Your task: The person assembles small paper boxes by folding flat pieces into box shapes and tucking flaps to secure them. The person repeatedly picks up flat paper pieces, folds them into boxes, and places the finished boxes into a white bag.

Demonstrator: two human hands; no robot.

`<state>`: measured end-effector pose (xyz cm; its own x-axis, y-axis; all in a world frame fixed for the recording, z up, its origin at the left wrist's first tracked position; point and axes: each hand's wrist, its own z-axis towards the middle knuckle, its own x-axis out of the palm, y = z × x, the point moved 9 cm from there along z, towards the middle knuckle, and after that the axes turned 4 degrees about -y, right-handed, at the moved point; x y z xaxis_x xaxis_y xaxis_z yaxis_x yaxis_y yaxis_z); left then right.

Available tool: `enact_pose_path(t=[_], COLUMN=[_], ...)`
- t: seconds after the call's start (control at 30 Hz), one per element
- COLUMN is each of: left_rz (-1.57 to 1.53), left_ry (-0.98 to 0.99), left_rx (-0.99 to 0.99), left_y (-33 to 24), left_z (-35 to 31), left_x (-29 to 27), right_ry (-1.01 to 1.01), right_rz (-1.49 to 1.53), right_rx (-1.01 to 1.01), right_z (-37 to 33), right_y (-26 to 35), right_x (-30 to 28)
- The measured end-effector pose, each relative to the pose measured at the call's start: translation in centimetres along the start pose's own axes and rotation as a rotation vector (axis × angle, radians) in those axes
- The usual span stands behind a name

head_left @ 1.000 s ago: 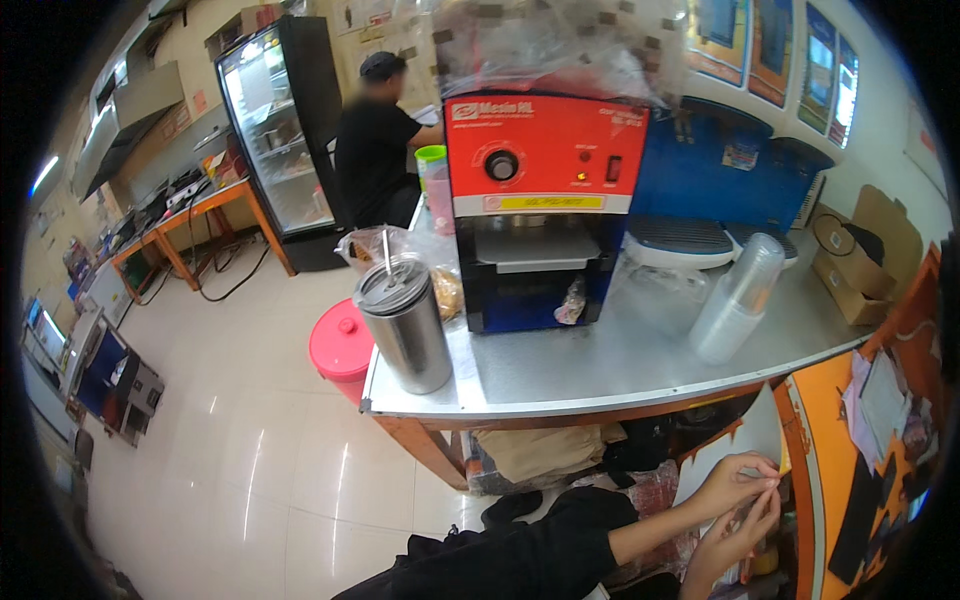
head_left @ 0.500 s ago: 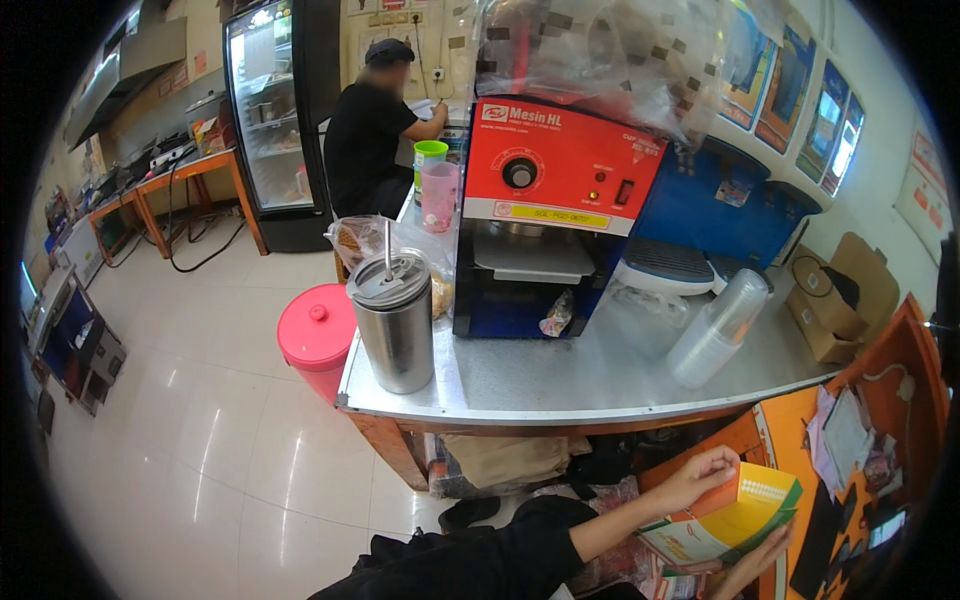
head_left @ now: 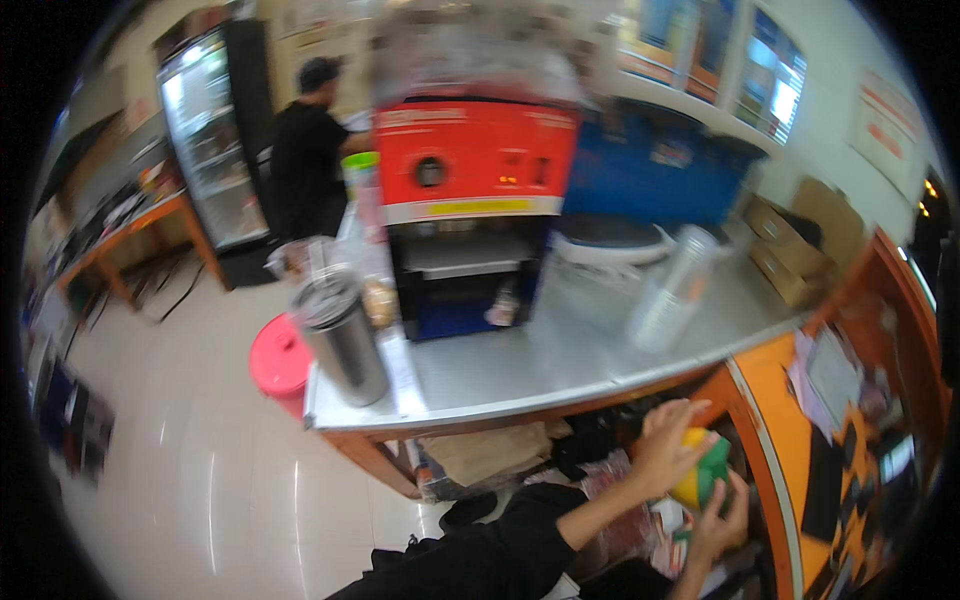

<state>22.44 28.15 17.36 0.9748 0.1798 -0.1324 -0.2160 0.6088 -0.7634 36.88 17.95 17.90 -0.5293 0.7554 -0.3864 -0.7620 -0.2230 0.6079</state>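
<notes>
At the lower right, a yellow and green cardboard carton [head_left: 692,484] is between my two hands. My left hand [head_left: 668,448] lies across its near top side, fingers bent over the carton and somewhat blurred. From the right, my right hand [head_left: 728,520] grips the green side with thumb and fingers. Much of the carton is covered by my hands, so its full shape does not show. Below it, in the space under the counter, are plastic bags and other packages [head_left: 668,520], blurred.
A metal counter [head_left: 480,385] carries a red-fronted cup sealer [head_left: 470,160], a steel tumbler [head_left: 345,350] and stacked plastic cups [head_left: 672,300]. An orange desk [head_left: 775,400] stands at right. A pink bucket [head_left: 280,360] is on the floor; a person [head_left: 300,160] sits further back.
My view has turned to the right. The carton has been tilted and shows less of its printed face. My left hand has moved further over it.
</notes>
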Motion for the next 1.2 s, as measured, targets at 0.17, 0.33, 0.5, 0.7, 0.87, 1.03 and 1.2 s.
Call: enact_pose_path(t=[0.17, 0.33, 0.5, 0.7, 0.87, 1.03, 1.2], left_rz=[-0.239, -0.421, -0.453, -0.428, -0.429, -0.255, -0.241], left_ry=[0.082, 0.093, 0.293, 0.409, 0.419, 0.264, 0.233], left_rx=[-0.169, -0.301, -0.272, -0.193, -0.091, 0.108, 0.166], left_y=[1.6, 1.7, 0.5, -0.8, -2.0, -2.8, -3.2], left_z=[-0.3, -0.6, -0.8, -1.4, -1.3, -0.7, -1.1], left_x=[1.1, 1.7, 2.9, 3.6, 3.3, 1.9, 1.9], right_ry=[-0.090, -0.089, -0.132, -0.057, -0.001, 0.109, 0.094], right_rz=[-0.100, -0.126, -0.244, -0.180, 0.016, 0.180, 0.158], right_rx=[-0.120, -0.262, -0.465, -0.461, -0.309, -0.098, -0.109], right_z=[-0.7, -0.8, -0.7, -0.3, 0.3, 0.7, 0.7], right_y=[1.8, 3.9, 5.3, 4.7, 4.0, 2.8, 2.8], right_x=[0.2, -0.3, -1.2, -1.3, -1.1, -0.5, -0.5])
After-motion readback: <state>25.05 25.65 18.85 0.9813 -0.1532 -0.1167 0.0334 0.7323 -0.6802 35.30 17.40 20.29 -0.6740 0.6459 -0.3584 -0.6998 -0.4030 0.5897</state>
